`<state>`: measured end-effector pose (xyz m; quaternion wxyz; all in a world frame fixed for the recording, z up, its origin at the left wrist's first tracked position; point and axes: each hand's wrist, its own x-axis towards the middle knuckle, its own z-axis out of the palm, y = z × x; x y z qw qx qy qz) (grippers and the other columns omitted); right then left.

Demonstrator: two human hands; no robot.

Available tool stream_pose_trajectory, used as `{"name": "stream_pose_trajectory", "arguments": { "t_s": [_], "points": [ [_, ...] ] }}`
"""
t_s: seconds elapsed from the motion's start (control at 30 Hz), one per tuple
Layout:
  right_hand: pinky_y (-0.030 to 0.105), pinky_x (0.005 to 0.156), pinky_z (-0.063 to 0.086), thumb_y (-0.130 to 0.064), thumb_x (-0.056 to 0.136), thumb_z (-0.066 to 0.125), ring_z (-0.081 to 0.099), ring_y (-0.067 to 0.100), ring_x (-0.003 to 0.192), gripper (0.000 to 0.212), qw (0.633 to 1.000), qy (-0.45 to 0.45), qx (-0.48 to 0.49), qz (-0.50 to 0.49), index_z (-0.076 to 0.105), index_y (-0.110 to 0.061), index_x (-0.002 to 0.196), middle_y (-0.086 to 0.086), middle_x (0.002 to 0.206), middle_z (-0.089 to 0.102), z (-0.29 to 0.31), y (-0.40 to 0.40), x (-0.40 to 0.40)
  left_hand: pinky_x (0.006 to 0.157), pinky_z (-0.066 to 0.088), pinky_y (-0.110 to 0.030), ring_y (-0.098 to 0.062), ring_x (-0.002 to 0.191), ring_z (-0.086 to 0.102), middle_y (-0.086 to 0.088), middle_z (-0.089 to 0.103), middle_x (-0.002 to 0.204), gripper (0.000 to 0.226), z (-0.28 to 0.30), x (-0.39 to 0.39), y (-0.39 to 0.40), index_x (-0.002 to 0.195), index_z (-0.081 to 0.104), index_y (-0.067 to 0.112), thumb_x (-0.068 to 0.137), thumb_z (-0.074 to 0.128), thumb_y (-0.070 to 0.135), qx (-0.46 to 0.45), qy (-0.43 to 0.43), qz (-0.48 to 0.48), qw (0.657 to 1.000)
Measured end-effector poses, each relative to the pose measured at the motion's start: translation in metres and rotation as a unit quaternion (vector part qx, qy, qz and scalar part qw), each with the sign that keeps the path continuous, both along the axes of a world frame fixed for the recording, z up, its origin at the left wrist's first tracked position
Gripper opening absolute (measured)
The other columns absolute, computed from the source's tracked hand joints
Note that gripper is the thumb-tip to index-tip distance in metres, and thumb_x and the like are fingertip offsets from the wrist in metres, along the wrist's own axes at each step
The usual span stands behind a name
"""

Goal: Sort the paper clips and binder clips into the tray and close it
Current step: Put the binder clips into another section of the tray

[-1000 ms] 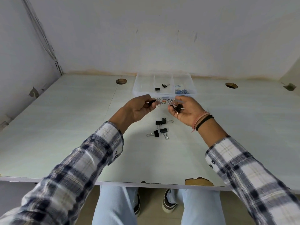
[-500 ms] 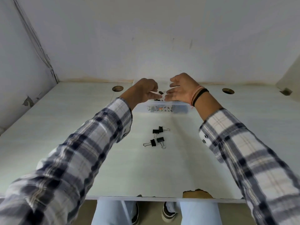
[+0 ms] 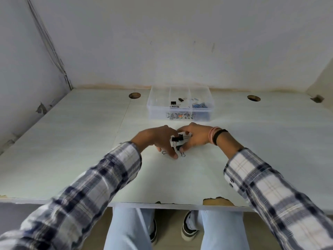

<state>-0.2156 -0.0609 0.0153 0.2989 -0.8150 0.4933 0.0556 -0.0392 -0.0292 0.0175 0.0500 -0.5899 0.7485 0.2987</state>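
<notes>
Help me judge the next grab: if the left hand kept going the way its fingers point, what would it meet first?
The left hand points rightward and toward the person, into the black binder clips on the table. It would likely meet those first, then the right hand beyond; depth is unclear.

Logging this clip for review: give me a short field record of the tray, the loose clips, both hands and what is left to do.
tray: clear, open, no lid in view, at the far side of the table
middle compartment: a few black binder clips
right compartment: blue paper clips
left compartment: looks empty
loose clips: black binder clips on the table between the hands
left hand: fingers down at the loose clips; grip unclear
right hand: cupped round the loose clips; grip unclear
remaining: loose clips into tray, then close it
</notes>
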Motion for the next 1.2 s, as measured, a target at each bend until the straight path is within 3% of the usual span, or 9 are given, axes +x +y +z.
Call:
{"name": "stream_pose_trajectory", "arguments": {
  "t_s": [0.07,0.27,0.47,0.63,0.73,0.83,0.97,1.07,1.2],
  "points": [
    [0.037,0.103,0.043,-0.049,0.068,0.086,0.048,0.022,0.111,0.080,0.999,0.031,-0.033,0.016,0.053,-0.030,0.138,0.004,0.123,0.042,-0.004,0.004,0.004,0.046,0.044,-0.012,-0.016,0.077,0.068,-0.002,0.062,0.118,0.067,-0.004,0.002,0.001,0.135,0.059,0.021,0.075,0.088,0.032,-0.040,0.004,0.000,0.999],
    [0.026,0.079,0.046,-0.035,0.078,0.082,0.063,0.024,0.097,0.043,0.993,-0.027,-0.117,0.002,0.072,-0.015,0.114,0.001,0.100,0.059,-0.017,0.014,0.000,0.057,0.050,-0.022,-0.017,0.067,0.076,-0.001,0.072,0.081,0.019,-0.017,0.025,0.000,0.097,0.072,0.017,0.081,0.082,0.021,-0.060,0.072,0.067,0.993],
    [0.024,0.074,0.043,-0.026,0.084,0.075,0.057,0.019,0.084,0.032,0.989,-0.040,-0.144,-0.016,0.071,-0.014,0.114,-0.001,0.095,0.058,-0.019,0.023,0.004,0.063,0.048,-0.022,-0.015,0.077,0.070,0.005,0.068,0.085,0.038,-0.022,0.022,0.005,0.120,0.067,0.031,0.085,0.079,0.028,-0.091,0.050,0.036,0.994],
    [0.032,0.064,0.055,-0.028,0.077,0.079,0.064,0.027,0.074,0.032,0.992,-0.032,-0.110,-0.050,0.064,-0.017,0.102,0.006,0.095,0.064,-0.019,0.027,0.007,0.065,0.049,-0.023,-0.011,0.069,0.072,0.001,0.075,0.073,0.017,-0.026,0.017,0.002,0.102,0.076,0.025,0.085,0.076,0.023,-0.102,0.048,0.024,0.993],
    [0.028,0.056,0.051,-0.029,0.079,0.077,0.057,0.019,0.056,0.038,0.994,-0.029,-0.098,-0.038,0.061,-0.020,0.113,0.002,0.083,0.061,-0.019,0.028,0.005,0.067,0.055,-0.023,-0.013,0.066,0.073,0.003,0.072,0.067,0.009,-0.024,0.018,0.004,0.092,0.073,0.022,0.084,0.078,0.023,-0.107,0.051,0.026,0.993],
    [0.024,0.053,0.046,-0.027,0.080,0.076,0.053,0.013,0.054,0.031,0.994,-0.027,-0.102,-0.032,0.068,-0.018,0.109,-0.006,0.079,0.053,-0.019,0.030,0.003,0.058,0.050,-0.022,-0.015,0.062,0.072,0.001,0.073,0.064,0.008,-0.027,0.022,0.006,0.087,0.072,0.017,0.082,0.077,0.021,-0.114,0.050,0.030,0.992],
    [0.036,0.063,0.061,-0.022,0.077,0.078,0.066,0.021,0.055,0.024,0.995,-0.052,-0.069,-0.054,0.066,-0.016,0.097,0.005,0.079,0.066,-0.019,0.031,0.001,0.056,0.049,-0.024,-0.016,0.067,0.070,-0.005,0.076,0.077,0.010,-0.029,0.026,0.006,0.080,0.068,0.016,0.080,0.076,0.023,-0.137,0.056,0.044,0.988],
    [0.030,0.064,0.061,-0.014,0.080,0.074,0.071,0.019,0.056,0.011,0.994,-0.082,-0.044,-0.062,0.065,-0.011,0.087,0.010,0.072,0.072,-0.018,0.030,-0.002,0.067,0.060,-0.032,-0.008,0.060,0.071,-0.009,0.078,0.080,0.014,-0.030,0.027,0.006,0.084,0.072,0.005,0.080,0.077,0.017,-0.136,0.099,0.069,0.983],
    [0.028,0.061,0.059,-0.014,0.081,0.072,0.073,0.020,0.056,0.010,0.988,-0.117,-0.039,-0.091,0.065,-0.007,0.083,0.014,0.074,0.073,-0.020,0.030,-0.002,0.068,0.062,-0.030,-0.017,0.064,0.077,-0.012,0.077,0.079,0.008,-0.027,0.026,0.004,0.083,0.071,-0.003,0.081,0.074,0.005,-0.132,0.175,0.115,0.969]
  ]
}}
